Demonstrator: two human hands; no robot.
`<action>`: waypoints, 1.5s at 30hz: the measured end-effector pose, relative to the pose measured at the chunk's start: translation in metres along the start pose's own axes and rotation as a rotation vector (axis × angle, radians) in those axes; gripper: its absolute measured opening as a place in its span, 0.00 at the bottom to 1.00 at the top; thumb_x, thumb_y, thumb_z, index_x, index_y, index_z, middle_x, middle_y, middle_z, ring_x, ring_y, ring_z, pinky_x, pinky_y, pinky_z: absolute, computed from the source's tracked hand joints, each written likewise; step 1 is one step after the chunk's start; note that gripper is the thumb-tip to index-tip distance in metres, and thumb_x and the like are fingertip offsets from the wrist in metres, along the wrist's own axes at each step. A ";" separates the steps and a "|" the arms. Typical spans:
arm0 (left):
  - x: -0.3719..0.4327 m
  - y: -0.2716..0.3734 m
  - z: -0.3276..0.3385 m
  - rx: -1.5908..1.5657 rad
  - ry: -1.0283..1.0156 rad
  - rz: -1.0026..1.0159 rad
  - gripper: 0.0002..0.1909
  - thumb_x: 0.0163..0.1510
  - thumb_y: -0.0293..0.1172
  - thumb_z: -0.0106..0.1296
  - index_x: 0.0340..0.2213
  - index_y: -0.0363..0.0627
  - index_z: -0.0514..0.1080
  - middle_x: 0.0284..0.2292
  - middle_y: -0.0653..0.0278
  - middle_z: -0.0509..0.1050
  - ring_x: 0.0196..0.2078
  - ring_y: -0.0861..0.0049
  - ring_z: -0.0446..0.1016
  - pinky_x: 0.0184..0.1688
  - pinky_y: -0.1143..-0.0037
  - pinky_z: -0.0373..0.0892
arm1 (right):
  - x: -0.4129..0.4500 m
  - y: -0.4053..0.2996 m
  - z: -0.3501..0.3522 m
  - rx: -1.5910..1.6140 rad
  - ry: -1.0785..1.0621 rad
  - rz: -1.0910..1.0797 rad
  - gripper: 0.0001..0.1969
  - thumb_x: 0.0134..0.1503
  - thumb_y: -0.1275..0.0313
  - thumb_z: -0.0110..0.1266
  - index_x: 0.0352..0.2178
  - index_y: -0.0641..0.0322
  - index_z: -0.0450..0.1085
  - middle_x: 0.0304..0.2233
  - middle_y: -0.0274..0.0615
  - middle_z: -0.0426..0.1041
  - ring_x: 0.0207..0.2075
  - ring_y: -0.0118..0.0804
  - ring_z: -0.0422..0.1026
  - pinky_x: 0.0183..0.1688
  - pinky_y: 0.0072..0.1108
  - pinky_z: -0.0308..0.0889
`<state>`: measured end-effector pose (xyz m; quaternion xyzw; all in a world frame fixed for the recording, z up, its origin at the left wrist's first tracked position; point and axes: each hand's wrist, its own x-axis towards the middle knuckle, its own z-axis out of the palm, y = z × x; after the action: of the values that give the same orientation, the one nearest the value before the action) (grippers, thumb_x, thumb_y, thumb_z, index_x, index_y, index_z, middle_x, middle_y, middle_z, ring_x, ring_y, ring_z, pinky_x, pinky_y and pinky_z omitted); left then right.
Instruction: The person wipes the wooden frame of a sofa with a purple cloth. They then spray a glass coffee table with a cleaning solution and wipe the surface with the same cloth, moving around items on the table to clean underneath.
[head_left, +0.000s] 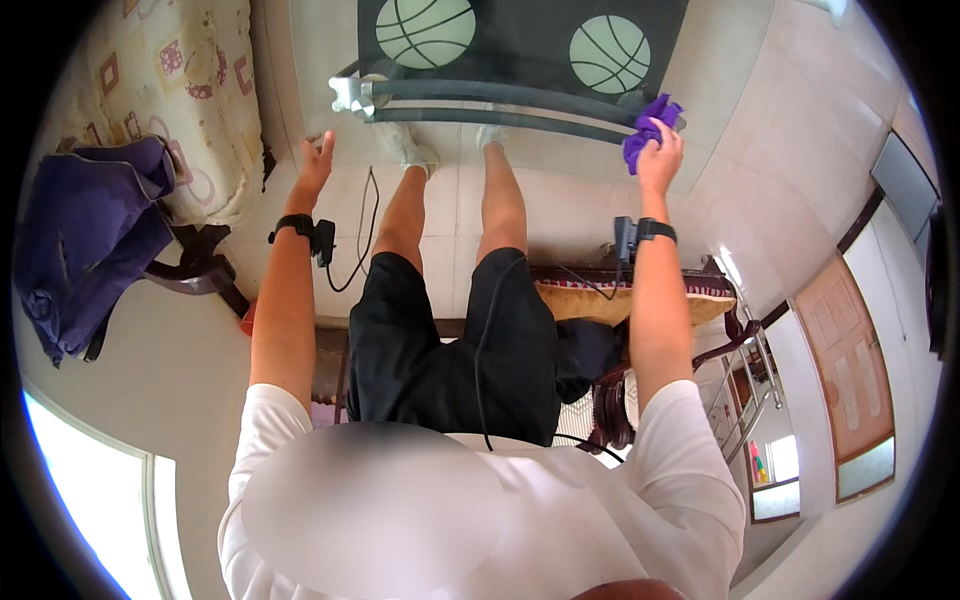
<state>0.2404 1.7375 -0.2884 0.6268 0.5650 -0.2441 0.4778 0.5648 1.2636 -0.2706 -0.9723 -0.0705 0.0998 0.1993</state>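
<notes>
My right hand (660, 156) holds a bunched purple cloth (643, 139) against the right end of a dark, curved double rail (510, 95) at the near side of a glass-topped table (720, 97). My left hand (318, 161) is empty, its fingers partly spread, below the silver metal fitting (363, 101) at the rail's left end. A gap shows between that hand and the fitting. Under or on the glass lies a black panel (517, 37) with two pale basketball designs; its exact level is hard to tell.
Each wrist wears a strapped device with a cable; the left cable (352, 281) loops over the tiled floor. A dark wooden seat with a tan cushion (600, 302) is behind my legs. To the left, a purple garment or bag (90, 232) lies over the chair arm (195, 274), beside a patterned cloth cover (180, 82).
</notes>
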 end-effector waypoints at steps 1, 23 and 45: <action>-0.002 0.002 -0.001 -0.034 0.003 -0.001 0.42 0.52 0.63 0.44 0.53 0.37 0.51 0.36 0.58 0.66 0.38 0.72 0.64 0.43 0.71 0.63 | -0.009 -0.014 0.010 -0.022 0.015 -0.058 0.18 0.44 0.79 0.44 0.35 0.50 0.74 0.38 0.46 0.68 0.43 0.50 0.66 0.49 0.35 0.60; 0.019 0.006 -0.003 0.279 0.314 0.013 0.44 0.51 0.60 0.47 0.52 0.28 0.58 0.53 0.36 0.59 0.56 0.46 0.58 0.57 0.61 0.56 | -0.001 0.089 -0.092 0.000 -0.131 0.031 0.18 0.44 0.81 0.42 0.34 0.54 0.74 0.35 0.47 0.72 0.41 0.50 0.70 0.46 0.31 0.65; 0.035 0.132 -0.022 -0.014 0.449 0.218 0.41 0.44 0.38 0.52 0.54 0.24 0.53 0.54 0.40 0.58 0.57 0.56 0.58 0.58 0.69 0.55 | -0.040 0.136 -0.080 0.167 -0.134 0.280 0.16 0.48 0.81 0.41 0.37 0.61 0.72 0.36 0.51 0.74 0.42 0.48 0.72 0.47 0.29 0.65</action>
<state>0.3679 1.7858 -0.2666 0.7193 0.5877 -0.0418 0.3680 0.5570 1.1029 -0.2463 -0.9439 0.0610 0.1966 0.2582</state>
